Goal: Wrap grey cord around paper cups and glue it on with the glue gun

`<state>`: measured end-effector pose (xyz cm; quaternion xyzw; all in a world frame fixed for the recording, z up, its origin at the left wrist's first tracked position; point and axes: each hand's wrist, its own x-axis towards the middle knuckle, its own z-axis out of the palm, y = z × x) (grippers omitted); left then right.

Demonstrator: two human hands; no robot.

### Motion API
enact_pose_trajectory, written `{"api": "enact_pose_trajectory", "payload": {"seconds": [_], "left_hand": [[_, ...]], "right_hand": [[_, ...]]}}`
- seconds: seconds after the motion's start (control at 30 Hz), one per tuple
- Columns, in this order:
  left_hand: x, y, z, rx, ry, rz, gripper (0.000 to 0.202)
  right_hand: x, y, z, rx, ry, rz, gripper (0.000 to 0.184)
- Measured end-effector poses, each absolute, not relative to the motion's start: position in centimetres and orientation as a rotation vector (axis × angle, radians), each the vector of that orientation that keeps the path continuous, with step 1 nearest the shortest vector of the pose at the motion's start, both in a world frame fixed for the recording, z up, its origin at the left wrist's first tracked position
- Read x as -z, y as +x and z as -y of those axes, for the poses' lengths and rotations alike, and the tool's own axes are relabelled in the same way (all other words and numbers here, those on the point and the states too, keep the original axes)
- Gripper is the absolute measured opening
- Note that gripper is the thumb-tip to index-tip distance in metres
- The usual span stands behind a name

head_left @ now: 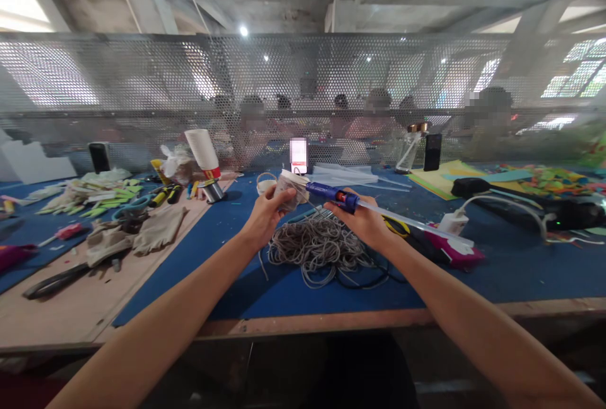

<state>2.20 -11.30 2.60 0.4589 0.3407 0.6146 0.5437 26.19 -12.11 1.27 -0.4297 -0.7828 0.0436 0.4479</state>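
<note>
My left hand (269, 212) is wrapped round a small paper cup (288, 189), whose side looks covered in grey cord. In my right hand (362, 219) is a blue glue gun (332, 194), its nozzle pointing left at the cup's rim. A long clear glue stick (419, 223) sticks out of the gun's back end. Whether the nozzle touches the cup I cannot tell. Below both hands a tangled heap of grey cord (322, 248) lies on the blue mat (227, 276). Just behind the cup stands a small white piece with a looped handle (266, 183).
A stack of paper cups (202, 151) leans at the back left, near gloves (158, 230) and scissors (135, 208). A lit phone (298, 155) stands behind my hands. To the right are a white plug (453, 223), coloured paper (438, 180) and a jar (408, 150). Perforated metal screens the back.
</note>
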Motion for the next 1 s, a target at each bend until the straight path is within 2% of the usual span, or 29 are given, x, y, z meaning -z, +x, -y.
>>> {"api": "enact_pose_trajectory", "payload": {"seconds": [0.3, 0.47, 0.67, 0.9, 1.0], "left_hand": [[-1.9, 2.0, 10.7, -1.428, 1.074, -0.802, 0.046], [-1.9, 2.1, 11.0, -1.396, 1.099, -0.811, 0.045], [-1.8, 2.1, 11.0, -1.365, 1.138, -0.817, 0.046], [-1.6, 2.2, 10.8, -1.364, 1.125, -0.824, 0.044], [-1.5, 2.2, 10.7, -1.355, 1.119, -0.822, 0.043]], "right_hand": [[-3.6, 26.8, 12.2, -0.777, -0.978, 1.712, 0.038], [-3.4, 28.1, 10.8, -1.086, -0.822, 1.507, 0.031], [-2.2, 29.6, 8.3, -1.044, -1.084, 1.33, 0.037], [-2.3, 30.6, 7.8, -1.164, -1.347, 1.269, 0.016], [-2.0, 31.3, 7.5, -1.107, -1.464, 1.318, 0.014]]}}
